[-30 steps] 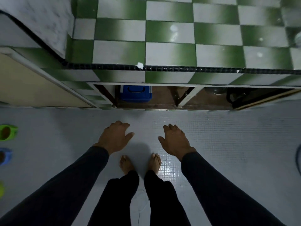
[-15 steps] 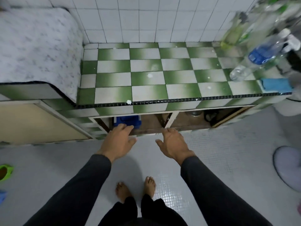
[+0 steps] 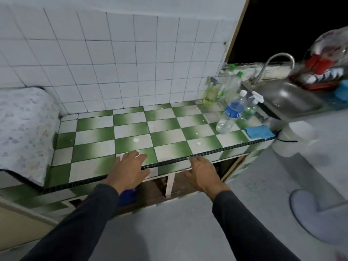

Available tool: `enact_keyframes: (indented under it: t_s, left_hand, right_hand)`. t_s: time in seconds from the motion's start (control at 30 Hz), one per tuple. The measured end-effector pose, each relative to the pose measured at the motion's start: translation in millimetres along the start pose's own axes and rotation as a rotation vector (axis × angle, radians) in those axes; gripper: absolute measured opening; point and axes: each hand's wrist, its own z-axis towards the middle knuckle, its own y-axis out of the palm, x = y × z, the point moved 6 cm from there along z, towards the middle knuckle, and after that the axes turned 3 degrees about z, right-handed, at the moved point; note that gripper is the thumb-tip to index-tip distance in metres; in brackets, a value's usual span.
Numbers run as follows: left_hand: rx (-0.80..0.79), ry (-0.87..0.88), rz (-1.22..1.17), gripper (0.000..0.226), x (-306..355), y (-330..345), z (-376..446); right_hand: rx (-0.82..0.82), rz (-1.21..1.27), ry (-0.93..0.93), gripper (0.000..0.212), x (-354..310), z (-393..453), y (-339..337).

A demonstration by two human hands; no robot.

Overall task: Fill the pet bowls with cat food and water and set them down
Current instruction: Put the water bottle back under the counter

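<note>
1. Both hands are empty; the left hand [image 3: 130,170] hangs over the front edge of the green and white counter [image 3: 131,129] with its fingers spread and holding nothing; the right hand [image 3: 202,175] is just beside that edge, fingers loose and apart, holding nothing too.

2. No pet bowl and no cat food show here; I cannot tell where they are, so I think the job has hardly begun; the person could look in the wrong place and waste time.

3. The water bottle [image 3: 230,113] stands near the right end of the counter, well apart from both hands; other bottles [image 3: 222,89] stand close behind it; a quick reach could knock one over.

4. The blue cloth [image 3: 258,131] lies right at the counter's edge; a sleeve could push it to the floor.

5. The sink [image 3: 286,98] and tap [image 3: 276,59] are farther right; a full bowl carried from there could spill and make the floor slippery.

6. The open space under the counter is dark, with a blue thing [image 3: 128,196] half hidden behind the left arm; I cannot tell what it is; a hand reaching in could bump the counter edge.
</note>
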Motion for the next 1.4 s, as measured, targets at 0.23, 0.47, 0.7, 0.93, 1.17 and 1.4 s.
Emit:
enact_keyframes:
  t_s: [0.23,0.47,0.7,0.93,1.17,1.4]
  left_hand:
    - [-0.009,0.084,0.048,0.063,62,-28,48]
    - [0.018,0.207,0.041,0.064,115,-44,105]
    - [0.008,0.333,0.05,0.065,172,-49,182]
    - [-0.017,0.41,0.007,0.07,224,-51,271]
    - [0.003,0.438,-0.156,0.084,252,-49,333]
    - [-0.052,0.41,-0.301,0.106,272,-33,375]
  right_hand:
    - [0.067,0.05,0.082,0.051,62,4,-39]
    - [0.138,0.122,0.202,0.059,119,11,-70]
    - [0.183,0.151,0.294,0.061,175,46,-109]
    - [0.173,0.227,0.368,0.069,223,101,-132]
    - [0.239,0.41,0.352,0.081,250,156,-155]
    - [0.287,0.621,0.336,0.09,271,200,-168]
